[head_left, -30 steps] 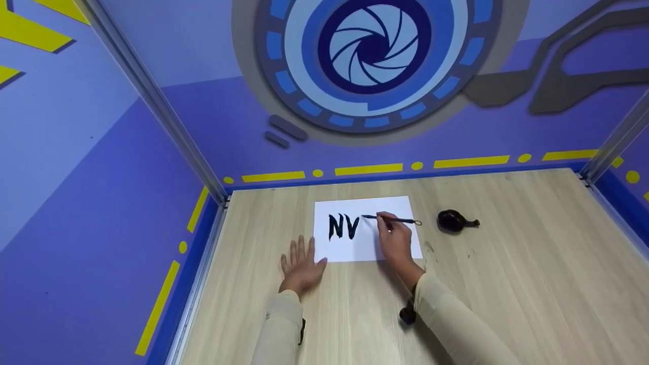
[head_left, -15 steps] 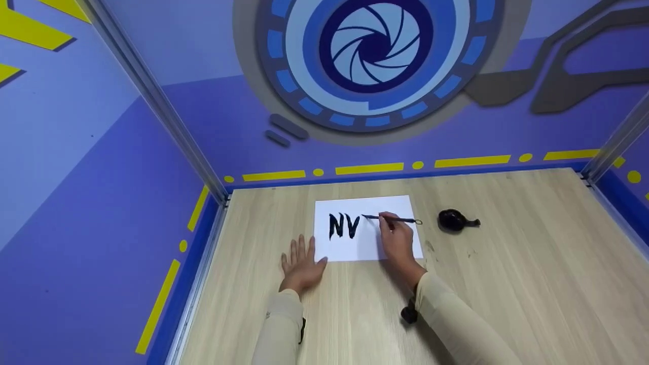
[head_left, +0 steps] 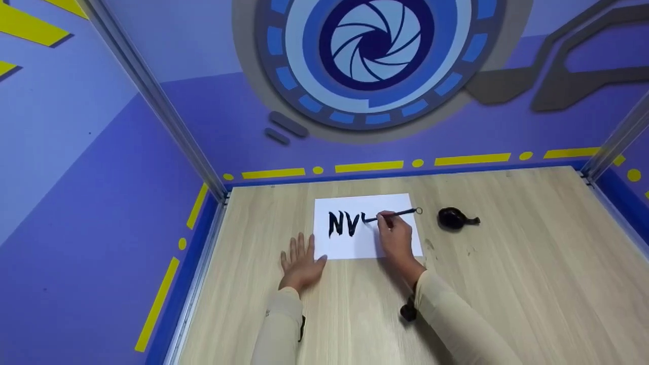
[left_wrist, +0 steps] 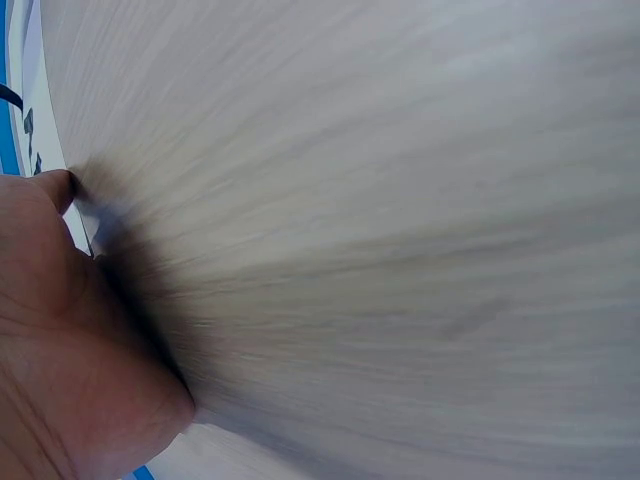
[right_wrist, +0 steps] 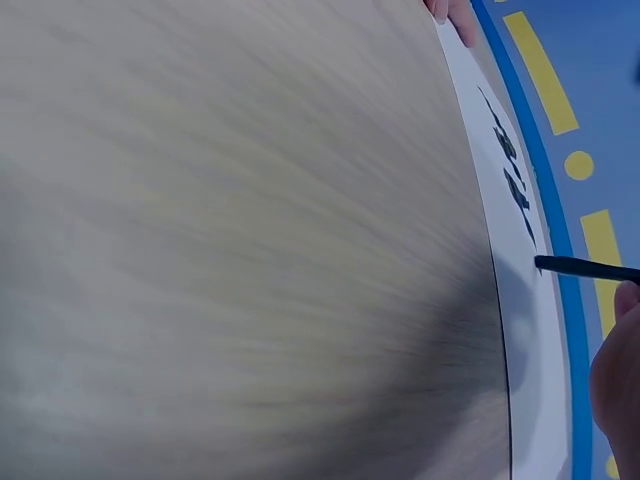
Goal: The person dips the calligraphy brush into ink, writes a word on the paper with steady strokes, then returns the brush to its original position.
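Note:
A white sheet of paper point(head_left: 350, 249) lies on the wooden table, with thick black letters "NV" point(head_left: 344, 224) and a short new stroke to their right. My right hand point(head_left: 396, 238) pinches a dark brush point(head_left: 404, 213), its tip on the paper at that stroke. In the right wrist view the brush point(right_wrist: 590, 268) meets the sheet beside the letters. Flat on the table, my left hand point(head_left: 302, 263) has its fingers spread, thumb and index touching the paper's left edge. The left wrist view shows the palm side of this hand point(left_wrist: 80, 340) against the table.
Right of the paper sits a glossy black ink container point(head_left: 451, 219) with a narrow neck pointing right. Small dark smudges mark the table point(head_left: 507, 284) near it. Blue and purple printed walls point(head_left: 203, 126) enclose the back and sides.
The brush tip has moved down a little and drawn a short black stroke right of the "V". Its rear end has tilted upward. My left hand stays in place.

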`<move>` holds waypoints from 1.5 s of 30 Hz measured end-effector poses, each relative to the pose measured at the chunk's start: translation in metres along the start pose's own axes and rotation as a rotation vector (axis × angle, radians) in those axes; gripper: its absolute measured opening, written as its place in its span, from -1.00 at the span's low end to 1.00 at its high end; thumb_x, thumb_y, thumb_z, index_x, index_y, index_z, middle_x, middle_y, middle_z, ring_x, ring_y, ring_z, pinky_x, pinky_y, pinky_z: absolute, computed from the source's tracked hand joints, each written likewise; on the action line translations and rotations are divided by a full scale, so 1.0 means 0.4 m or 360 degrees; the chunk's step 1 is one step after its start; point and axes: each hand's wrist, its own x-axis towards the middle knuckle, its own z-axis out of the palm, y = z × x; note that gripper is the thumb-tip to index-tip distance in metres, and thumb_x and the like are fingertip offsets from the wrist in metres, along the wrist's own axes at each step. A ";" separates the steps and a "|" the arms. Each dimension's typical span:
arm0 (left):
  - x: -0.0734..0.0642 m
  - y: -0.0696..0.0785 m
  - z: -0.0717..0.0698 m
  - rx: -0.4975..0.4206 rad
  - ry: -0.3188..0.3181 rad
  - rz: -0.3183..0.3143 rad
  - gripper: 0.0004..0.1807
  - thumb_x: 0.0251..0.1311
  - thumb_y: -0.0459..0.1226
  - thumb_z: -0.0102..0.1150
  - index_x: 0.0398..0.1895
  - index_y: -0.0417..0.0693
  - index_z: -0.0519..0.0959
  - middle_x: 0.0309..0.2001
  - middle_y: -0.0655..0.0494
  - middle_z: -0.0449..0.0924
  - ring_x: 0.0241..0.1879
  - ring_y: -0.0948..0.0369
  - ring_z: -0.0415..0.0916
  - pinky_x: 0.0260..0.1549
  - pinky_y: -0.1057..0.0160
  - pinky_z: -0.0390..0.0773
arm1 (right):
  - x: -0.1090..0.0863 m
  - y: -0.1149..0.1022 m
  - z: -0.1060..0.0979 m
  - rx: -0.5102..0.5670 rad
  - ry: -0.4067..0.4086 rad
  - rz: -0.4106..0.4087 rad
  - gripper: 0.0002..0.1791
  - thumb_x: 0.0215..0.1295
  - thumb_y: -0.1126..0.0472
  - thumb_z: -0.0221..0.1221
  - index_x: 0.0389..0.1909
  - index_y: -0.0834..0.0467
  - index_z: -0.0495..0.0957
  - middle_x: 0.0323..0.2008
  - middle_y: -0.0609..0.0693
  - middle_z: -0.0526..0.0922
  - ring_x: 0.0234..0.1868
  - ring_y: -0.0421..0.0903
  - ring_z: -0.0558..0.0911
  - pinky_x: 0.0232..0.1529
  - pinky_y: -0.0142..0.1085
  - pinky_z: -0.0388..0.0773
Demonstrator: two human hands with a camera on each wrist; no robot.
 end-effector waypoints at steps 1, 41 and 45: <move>0.001 -0.002 0.001 -0.0012 0.0004 0.0005 -0.15 0.62 0.16 -0.20 0.79 0.09 -0.14 0.80 -0.08 -0.46 0.78 -0.14 -0.58 0.65 -0.38 -0.52 | 0.000 -0.002 0.000 0.0002 0.0008 0.0003 -0.79 0.56 0.16 0.23 -0.03 0.19 0.75 -0.08 0.15 0.83 -0.03 0.05 0.74 0.07 -0.11 0.64; -0.002 0.002 -0.004 0.0031 -0.0005 -0.0004 -0.16 0.62 0.18 -0.21 0.79 0.16 -0.17 0.80 -0.03 -0.48 0.78 -0.11 -0.58 0.66 -0.37 -0.50 | -0.019 -0.024 -0.029 0.0138 0.0165 0.0010 -0.80 0.54 0.15 0.24 -0.13 0.20 0.73 -0.23 0.12 0.79 -0.20 -0.10 0.65 -0.17 -0.42 0.53; -0.003 0.003 -0.003 0.0007 -0.0013 -0.0004 -0.15 0.62 0.17 -0.20 0.79 0.13 -0.17 0.80 -0.05 -0.48 0.78 -0.12 -0.59 0.65 -0.36 -0.53 | -0.020 -0.020 -0.032 0.0123 0.0199 0.0018 -0.80 0.54 0.14 0.25 -0.10 0.20 0.73 -0.20 0.13 0.80 -0.19 -0.07 0.68 -0.14 -0.42 0.55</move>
